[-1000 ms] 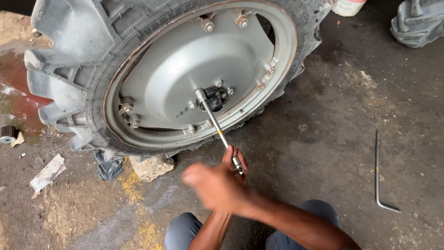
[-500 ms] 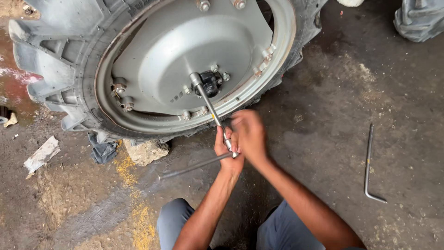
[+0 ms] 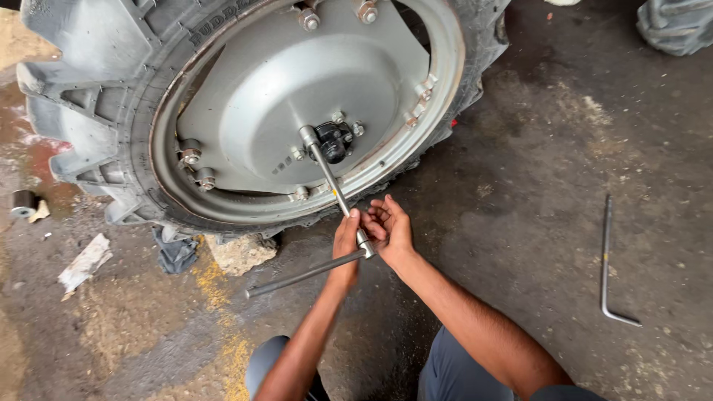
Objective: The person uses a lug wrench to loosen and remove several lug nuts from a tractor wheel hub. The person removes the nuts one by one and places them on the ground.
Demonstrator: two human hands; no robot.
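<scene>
Head view: socket wrench [image 3: 332,180] w/ sliding T-bar runs from a nut by the hub of the tractor wheel [image 3: 297,96] down past the rim edge. Left hand [image 3: 346,243] is wrapped round the wrench's lower end; right hand [image 3: 391,225] half-open, fingers touching it. Bare stained concrete floor [image 3: 520,186] right of the wheel; bent rod [image 3: 609,260] well apart; stone [image 3: 239,252] under the tyre.

Soft, even daylight fills the frame, with only faint shadows. The silver wheel disc [image 3: 297,96] shows mild glare upper centre. Focus is sharp throughout.
</scene>
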